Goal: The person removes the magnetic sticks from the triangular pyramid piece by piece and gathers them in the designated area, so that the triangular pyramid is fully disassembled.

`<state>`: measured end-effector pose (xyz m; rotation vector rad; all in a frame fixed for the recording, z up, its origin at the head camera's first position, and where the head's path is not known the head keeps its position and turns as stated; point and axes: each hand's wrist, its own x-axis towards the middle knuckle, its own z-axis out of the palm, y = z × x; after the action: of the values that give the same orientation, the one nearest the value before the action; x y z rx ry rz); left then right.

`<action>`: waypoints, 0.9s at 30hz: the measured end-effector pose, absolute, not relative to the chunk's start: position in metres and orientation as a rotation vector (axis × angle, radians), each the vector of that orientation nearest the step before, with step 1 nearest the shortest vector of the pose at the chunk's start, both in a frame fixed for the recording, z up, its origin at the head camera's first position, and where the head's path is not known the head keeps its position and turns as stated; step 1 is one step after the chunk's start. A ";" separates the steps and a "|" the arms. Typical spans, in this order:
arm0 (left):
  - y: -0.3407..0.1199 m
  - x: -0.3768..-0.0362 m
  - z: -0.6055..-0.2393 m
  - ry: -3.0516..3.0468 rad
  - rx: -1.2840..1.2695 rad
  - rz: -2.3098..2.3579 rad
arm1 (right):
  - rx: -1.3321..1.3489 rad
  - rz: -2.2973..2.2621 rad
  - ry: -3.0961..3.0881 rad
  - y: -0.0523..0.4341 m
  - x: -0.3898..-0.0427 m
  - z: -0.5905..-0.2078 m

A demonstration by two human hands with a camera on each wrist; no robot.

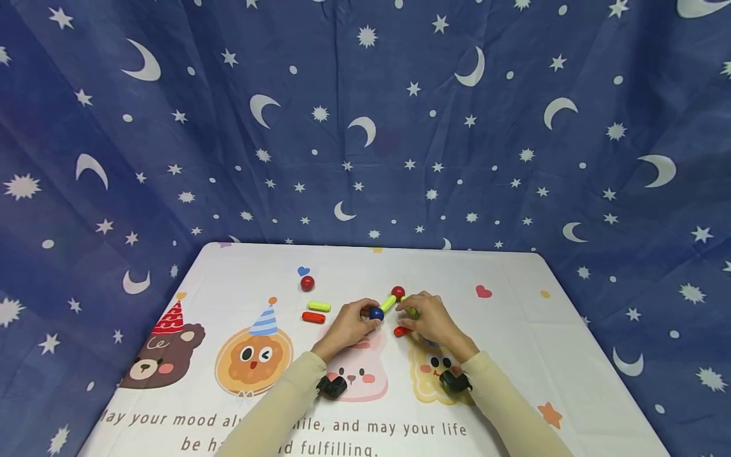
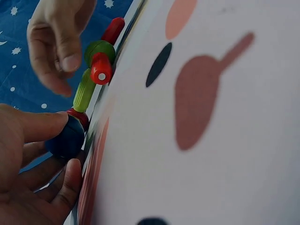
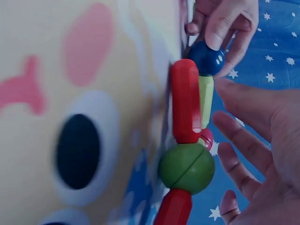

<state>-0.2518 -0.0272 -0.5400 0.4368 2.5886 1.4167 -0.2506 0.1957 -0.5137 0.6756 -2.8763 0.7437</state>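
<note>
Joined pieces on table, two rods left, lone ball behind rods, curtain beyond

Your left hand is blocking the blue ball from the left; the green ball and a red rod are obstructing your right hand leftward. Passing room is lying rightward along the table.

The head view is bright, the 2 wrist views dimmer.

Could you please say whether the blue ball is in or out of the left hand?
In: the left hand holds the blue ball, thumb and fingers around it in the left wrist view.
</note>
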 end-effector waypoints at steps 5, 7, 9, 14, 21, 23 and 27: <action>-0.027 -0.253 -0.542 2.600 0.426 1.418 | 0.674 0.789 -2.810 0.191 -0.264 -0.513; -0.028 -0.253 -0.542 2.606 0.426 1.417 | 0.694 0.804 -2.801 0.190 -0.268 -0.513; -0.028 -0.253 -0.543 2.604 0.427 1.415 | 0.712 0.806 -2.801 0.188 -0.272 -0.514; -0.029 -0.254 -0.543 2.597 0.427 1.413 | 0.751 0.823 -2.822 0.183 -0.280 -0.515; -0.029 -0.254 -0.543 2.591 0.424 1.418 | 0.799 0.837 -2.846 0.176 -0.287 -0.518; -0.029 -0.254 -0.542 2.583 0.419 1.419 | 0.791 0.844 -2.860 0.174 -0.288 -0.518; -0.029 -0.254 -0.541 2.571 0.405 1.422 | 0.792 0.851 -2.874 0.173 -0.289 -0.519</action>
<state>-0.2539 -0.0287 -0.5406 0.4051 2.5710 1.4224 -0.2888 0.1728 -0.5193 0.7918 -2.8737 0.8508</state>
